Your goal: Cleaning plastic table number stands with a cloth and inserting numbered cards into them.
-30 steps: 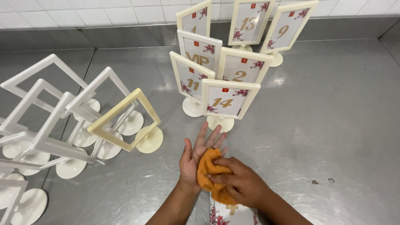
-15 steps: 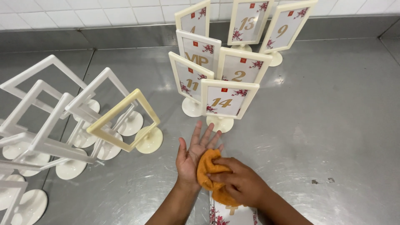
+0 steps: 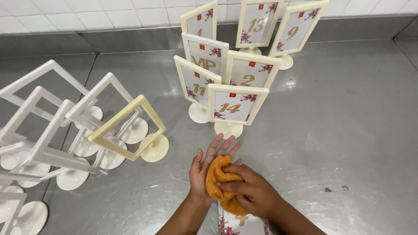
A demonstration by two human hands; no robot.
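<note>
My right hand (image 3: 254, 191) presses a crumpled orange cloth (image 3: 221, 180) against the palm of my left hand (image 3: 204, 167). The left hand's fingers are spread flat behind the cloth. Under both hands, at the bottom edge, a table-number card (image 3: 237, 222) with red blossoms and a gold numeral peeks out, mostly hidden. Just beyond my fingertips stands the nearest cream sign frame (image 3: 235, 106) on its round base.
Several more card-filled sign frames (image 3: 257, 26) stand in a cluster toward the tiled back wall. Empty white frames (image 3: 52, 130) and one yellowish empty frame (image 3: 130, 126) crowd the left of the steel counter (image 3: 348, 122). A raised steel rim runs along the back.
My left hand has shifted slightly and the right hand has rubbed the cloth a little across the palm. The frames have not moved.
</note>
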